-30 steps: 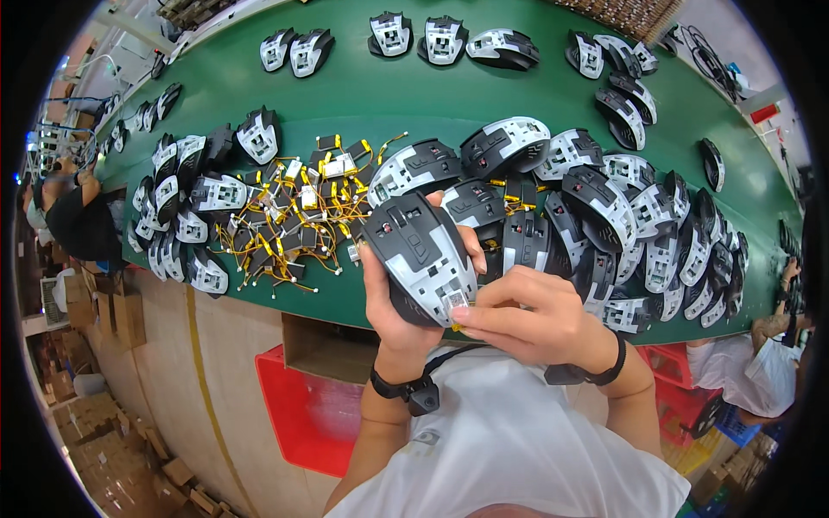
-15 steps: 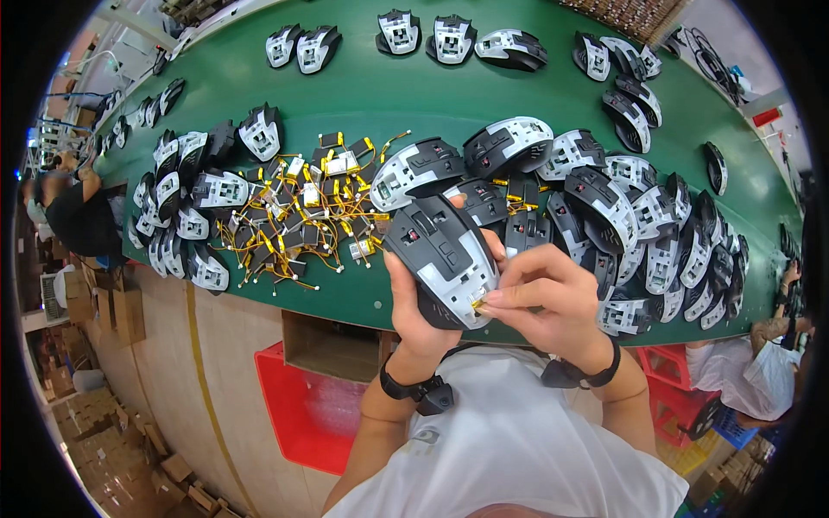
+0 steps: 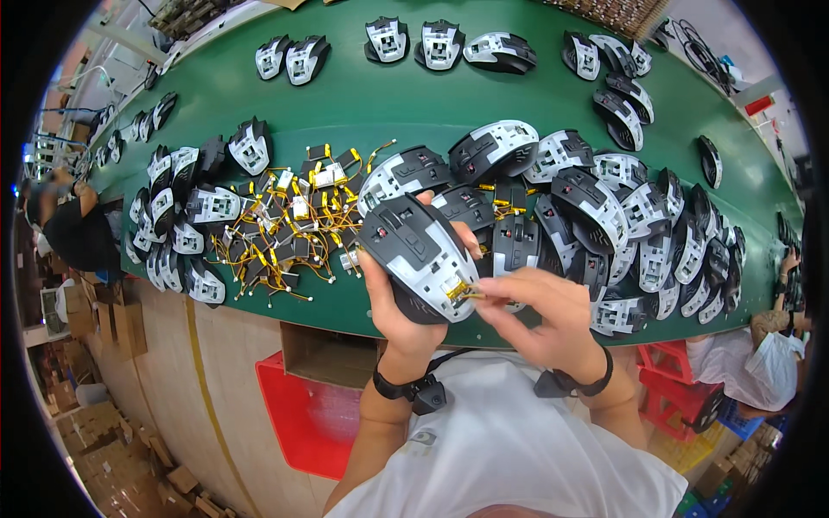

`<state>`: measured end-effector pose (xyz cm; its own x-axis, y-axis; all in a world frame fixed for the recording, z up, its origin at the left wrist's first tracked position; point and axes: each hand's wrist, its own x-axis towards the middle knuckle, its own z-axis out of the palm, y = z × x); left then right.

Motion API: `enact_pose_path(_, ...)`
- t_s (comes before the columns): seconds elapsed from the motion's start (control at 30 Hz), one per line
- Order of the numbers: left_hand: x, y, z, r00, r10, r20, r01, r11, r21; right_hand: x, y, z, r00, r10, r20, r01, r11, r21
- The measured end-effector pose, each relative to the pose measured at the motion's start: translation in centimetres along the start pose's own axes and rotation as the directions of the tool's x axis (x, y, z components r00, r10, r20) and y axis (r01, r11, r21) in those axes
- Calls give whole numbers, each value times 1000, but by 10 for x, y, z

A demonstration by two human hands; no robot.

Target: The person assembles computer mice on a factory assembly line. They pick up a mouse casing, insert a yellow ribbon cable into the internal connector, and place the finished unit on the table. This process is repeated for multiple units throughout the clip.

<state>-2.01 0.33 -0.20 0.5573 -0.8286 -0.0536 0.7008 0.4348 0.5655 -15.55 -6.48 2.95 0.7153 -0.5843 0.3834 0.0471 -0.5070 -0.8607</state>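
Note:
My left hand (image 3: 393, 315) is wrapped round a black and light-grey computer mouse (image 3: 414, 246), tilted above the table's near edge. In an opening at the mouse's near end sits a small battery (image 3: 453, 287) with yellow tape. Thumb and forefinger of my right hand (image 3: 548, 315) pinch the battery's thin wires beside that opening; the wire ends are hidden by the fingers. Left of the mouse lies a heap of small batteries (image 3: 298, 211) with yellow tape, coloured wires and white plugs. Several similar mice (image 3: 591, 207) are piled to the right.
More mice (image 3: 207, 205) cluster at the left of the green table (image 3: 380, 95), and others stand along its far side. Below the near edge are a red crate (image 3: 302, 423) and a cardboard box (image 3: 332, 354). A person (image 3: 78, 224) is at the far left, another (image 3: 751, 363) at the right.
The held mouse has shifted slightly left. More of the battery's yellow tape shows in the opening, and my right fingers have drawn a little away from the shell, with the wires between them.

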Motion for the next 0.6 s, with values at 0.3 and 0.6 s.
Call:
enact_pose_path(0.3, 1, 3, -12, 997, 28, 77, -30, 999, 33, 12, 11, -6, 941, -304, 145, 326, 931, -162)
enact_pose_path(0.6, -1, 1, 7, 990, 115, -77, -116, 993, -9, 11, 4, 22, 926, -356, -123, 319, 915, -247)
